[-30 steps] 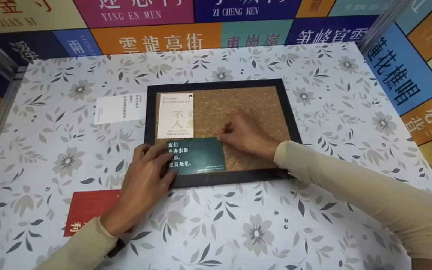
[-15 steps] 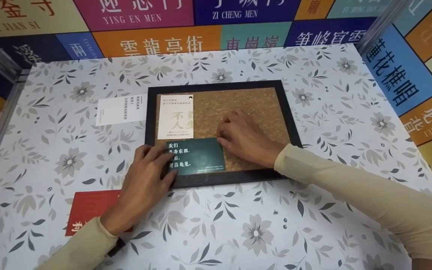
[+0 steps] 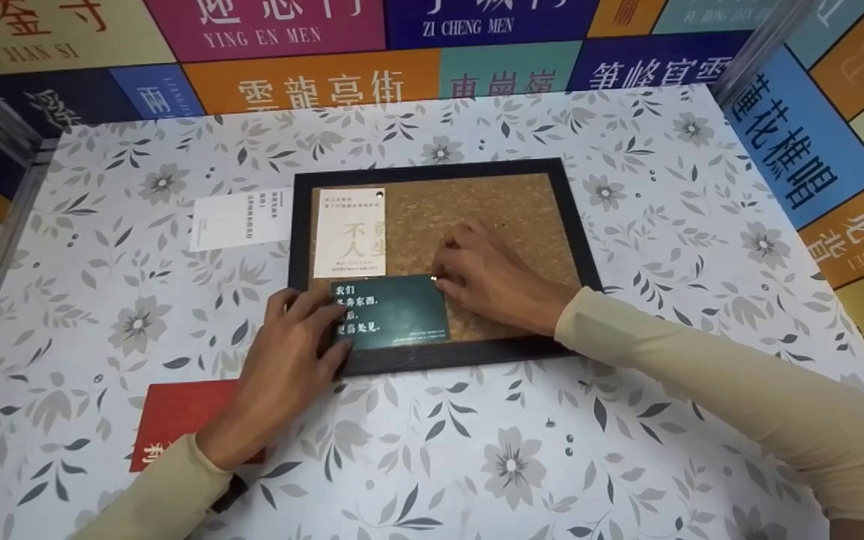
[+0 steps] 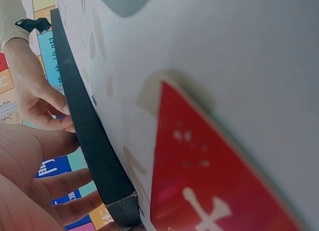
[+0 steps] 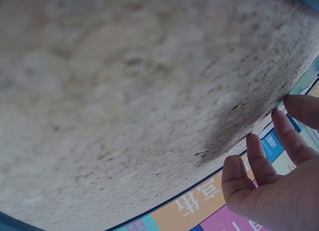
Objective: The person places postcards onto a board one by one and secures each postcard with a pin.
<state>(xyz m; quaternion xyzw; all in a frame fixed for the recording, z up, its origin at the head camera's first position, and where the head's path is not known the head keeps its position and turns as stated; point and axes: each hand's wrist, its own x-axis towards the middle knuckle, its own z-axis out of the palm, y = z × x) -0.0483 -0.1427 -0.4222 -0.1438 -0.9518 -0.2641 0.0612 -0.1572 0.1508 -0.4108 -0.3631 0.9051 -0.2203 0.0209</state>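
A black-framed corkboard [image 3: 488,199] lies on the table. Along its lower left sits a green card [image 3: 402,315] with white writing. My left hand [image 3: 286,367] rests on the card's left end and the frame's near-left corner, its thumb by the near edge; the left wrist view shows these fingers stretched over the frame. My right hand [image 3: 488,281] bends over the cork. Thumb and index finger pinch at a tiny shiny thumbtack [image 3: 433,278] at the card's top right corner. In the right wrist view the fingertips meet the board, but the tack is hidden.
A white card [image 3: 349,232] occupies the board's upper left, with a dark spot in its corner. Another white card [image 3: 241,219] lies left of the frame. A red card [image 3: 184,420] is partly under my left forearm. Printed panels [image 3: 312,82] border the flower-patterned table [image 3: 627,472].
The shiny tack now shows at the right thumb's tip. My right fingers have shifted slightly at the green card's corner. The left hand and the cards stay put.
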